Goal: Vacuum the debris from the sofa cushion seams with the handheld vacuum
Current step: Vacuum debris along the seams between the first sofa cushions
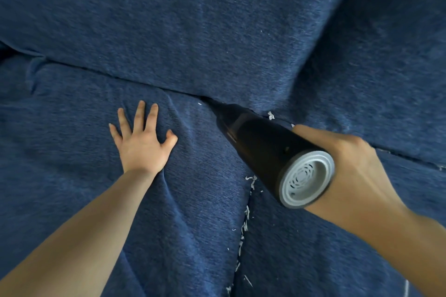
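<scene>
A black handheld vacuum (263, 149) with a grey vented rear cap points up-left, its narrow nozzle tip pushed into the seam where the blue seat cushions meet the back cushion. My right hand (347, 164) grips the vacuum's body from the right side. My left hand (142, 137) presses flat with spread fingers on the left seat cushion (72, 152), wrinkling the fabric. White shredded debris (246, 217) lines the seam between the two seat cushions, running down from under the vacuum. A few white bits (270, 116) lie in the back seam just right of the nozzle.
The blue back cushion (193, 31) fills the upper half of the view. The right seat cushion (313, 248) lies under my right forearm. A second back cushion (398, 55) angles in at the upper right. One tiny white speck (199, 103) sits left of the nozzle.
</scene>
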